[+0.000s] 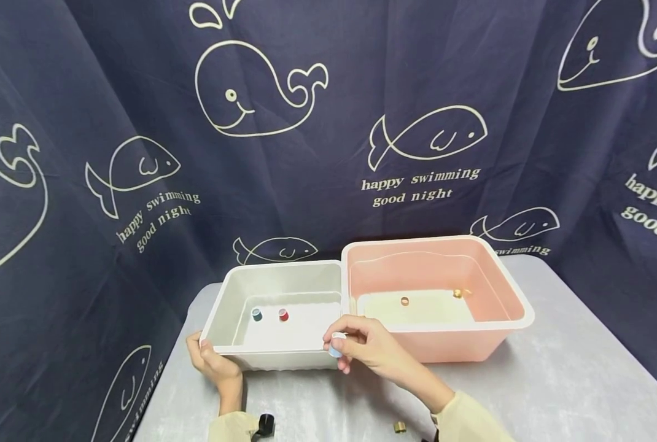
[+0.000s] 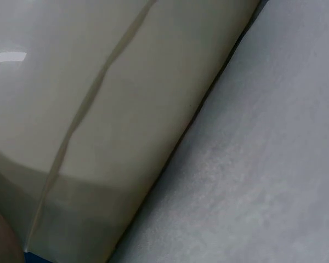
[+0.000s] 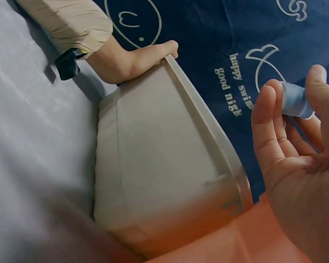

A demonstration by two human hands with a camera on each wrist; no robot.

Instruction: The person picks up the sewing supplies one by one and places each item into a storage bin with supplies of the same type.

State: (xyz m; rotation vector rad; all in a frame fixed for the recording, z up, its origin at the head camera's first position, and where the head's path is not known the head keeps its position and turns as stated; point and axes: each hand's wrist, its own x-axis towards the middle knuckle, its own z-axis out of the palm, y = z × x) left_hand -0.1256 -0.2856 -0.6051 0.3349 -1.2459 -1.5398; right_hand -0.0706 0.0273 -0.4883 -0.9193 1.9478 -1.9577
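Note:
My left hand (image 1: 215, 365) grips the rim at the front left corner of a white plastic bin (image 1: 279, 355). The bin's outer wall (image 2: 131, 98) fills much of the left wrist view. Between thumb and fingers, my right hand (image 1: 367, 344) pinches a small light blue cylinder with a pale end (image 3: 296, 100). It is held up by the bin's front right corner, near the pink bin. Inside the white bin lie a small blue cylinder (image 1: 257, 314) and a small red cylinder (image 1: 283, 315), both with pale ends, apart from each other.
A larger pink bin (image 1: 444, 344) stands against the white one on the right, with a small copper-coloured ring (image 1: 404, 301) and gold pieces (image 1: 458, 293) inside. Another small gold piece (image 1: 399, 426) lies on the grey table (image 1: 317, 405) near the front. Dark blue curtains (image 1: 328, 166) hang behind.

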